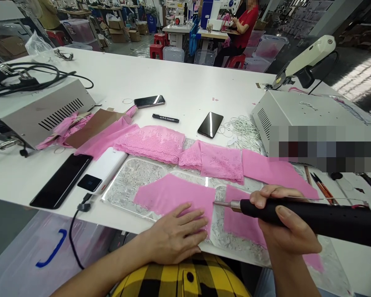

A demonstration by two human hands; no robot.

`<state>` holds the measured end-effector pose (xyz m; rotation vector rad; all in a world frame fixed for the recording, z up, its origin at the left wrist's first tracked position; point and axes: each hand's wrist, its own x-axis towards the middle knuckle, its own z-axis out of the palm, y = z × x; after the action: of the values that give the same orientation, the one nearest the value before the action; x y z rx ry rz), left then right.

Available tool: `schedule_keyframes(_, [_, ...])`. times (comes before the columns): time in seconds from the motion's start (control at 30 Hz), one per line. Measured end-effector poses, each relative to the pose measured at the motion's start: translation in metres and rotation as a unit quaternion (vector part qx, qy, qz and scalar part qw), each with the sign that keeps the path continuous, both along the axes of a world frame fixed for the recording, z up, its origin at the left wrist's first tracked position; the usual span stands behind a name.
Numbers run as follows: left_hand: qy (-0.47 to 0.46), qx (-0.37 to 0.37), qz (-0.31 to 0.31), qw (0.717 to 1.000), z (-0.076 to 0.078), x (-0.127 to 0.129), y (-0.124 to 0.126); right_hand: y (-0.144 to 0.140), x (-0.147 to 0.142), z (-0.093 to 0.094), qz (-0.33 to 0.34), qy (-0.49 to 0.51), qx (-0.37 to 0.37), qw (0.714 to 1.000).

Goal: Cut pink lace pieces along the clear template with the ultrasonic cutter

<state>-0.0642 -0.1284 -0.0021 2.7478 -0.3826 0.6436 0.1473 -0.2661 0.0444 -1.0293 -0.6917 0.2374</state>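
Note:
My left hand (179, 235) lies flat, fingers extended, over the lower part of a pink fabric piece (173, 190). In my right hand (289, 229) is a thick black handheld tool (315, 220) with a slim metal tip pointing left. That tip is at the right edge of the fabric piece; whether it touches cannot be made out. A second pink piece (239, 214) lies just right of it, partly behind the tool and my right hand. Both pieces rest on a grey speckled board (123, 194). Pink lace pieces (153, 142) and a plain pink piece (275, 171) lie along the board's far side.
Left of the board are a white power bank (106, 171) with a cable and a dark phone (62, 181). A marker (165, 118), another phone (210, 124) and tangled thread (244, 130) lie beyond. Grey boxes (49, 107) flank both sides. A person (245, 29) sits sewing far behind.

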Motion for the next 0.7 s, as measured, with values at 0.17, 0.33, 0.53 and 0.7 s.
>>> schedule_keyframes(0.17, [-0.002,-0.004,-0.005,1.0,-0.002,0.0,0.0,0.001,0.0,-0.001,0.001,-0.003,-0.009,1.0])
schedule_keyframes(0.33, [0.005,-0.005,-0.007,1.0,-0.002,-0.001,0.001,0.0,-0.001,0.001,-0.003,0.01,-0.011,1.0])
schedule_keyframes(0.53, [0.005,-0.002,-0.02,1.0,0.002,-0.002,0.0,-0.015,-0.013,0.003,0.011,0.027,-0.028,0.999])
schedule_keyframes(0.7, [0.001,0.002,-0.019,1.0,0.003,-0.002,0.0,-0.025,-0.021,0.001,0.039,0.043,-0.044,0.997])
